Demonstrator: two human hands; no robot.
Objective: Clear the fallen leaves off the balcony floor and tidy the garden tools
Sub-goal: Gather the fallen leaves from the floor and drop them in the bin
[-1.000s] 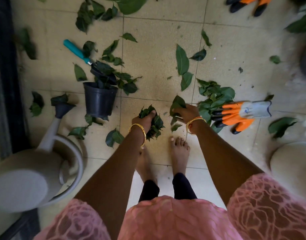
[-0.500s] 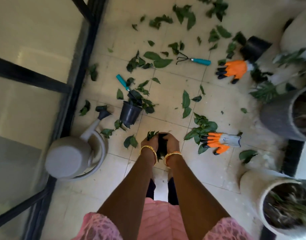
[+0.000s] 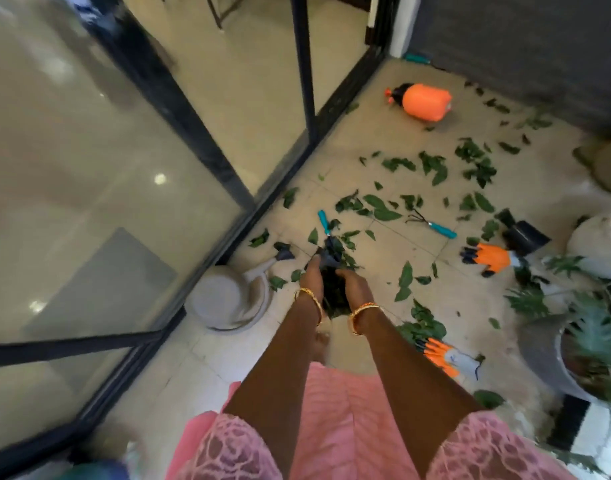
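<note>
Okay, hands: left hand (image 3: 312, 277) and right hand (image 3: 354, 284) pressed together, both clasped round one dark bunch of leaves (image 3: 333, 294); fingers blurred, can't count them.
Bunch: held above the floor (image 3: 373, 334), between the palms; lower end hangs past the wrists.
Bangles: gold one on each wrist (image 3: 311, 296).
Loose leaves: scattered (image 3: 432, 166) over the tiles ahead and to the right, well apart from the hands.
Trowel: teal handle (image 3: 324, 221) shows just beyond the hands; blade hidden under leaves and behind the bunch.
Small pot: can't make it out, the hands cover that spot.
Rake: hand rake (image 3: 432, 225) with teal grip flat on the tiles, right of the trowel.
Watering can: grey (image 3: 231, 296), on the floor just left of the left hand, by the glass door (image 3: 124, 202); spout tip half under a leaf.
Gloves: one orange glove (image 3: 489, 258) far right near a tipped black pot (image 3: 525, 235); second glove (image 3: 447, 356) partly behind the right forearm.
Sprayer: orange (image 3: 423, 102), lying on its side near the far wall.
Planters: right edge (image 3: 553, 348), cut off by the frame, smeared by motion.
Feet: mostly hidden by arms and pink dress (image 3: 331, 427).
Bottom left corner: blue-green blob, too blurred to tell.
</note>
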